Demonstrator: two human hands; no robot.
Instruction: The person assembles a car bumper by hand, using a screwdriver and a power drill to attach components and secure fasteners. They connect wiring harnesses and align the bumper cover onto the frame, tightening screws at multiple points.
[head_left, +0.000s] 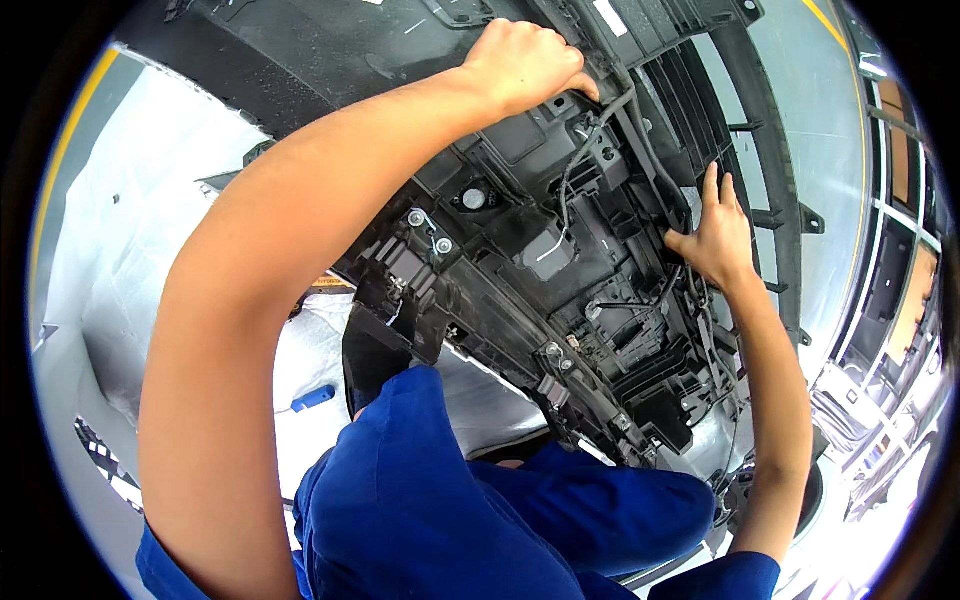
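Observation:
A large black plastic car-body assembly [510, 240] spreads out ahead of my knees, with slots, clips and bolts on it. Along its right part runs a dark wiring harness [568, 195]. My left hand [527, 68] is closed at the far side of the assembly, its thumb pointing down beside the harness; what lies within the fingers is hidden. My right hand [715, 235] rests on the right part, next to a slatted black grille [690, 95]. Its fingers are stretched upward and the thumb is spread apart toward the harness.
My blue-trousered knees [400, 480] are bent close to the assembly's near edge. White sheeting [150, 220] lies at the left, with a small blue object [313, 398] on it. A curved black frame [765, 180] extends beyond the grille. Shelving [905, 240] stands at the far right.

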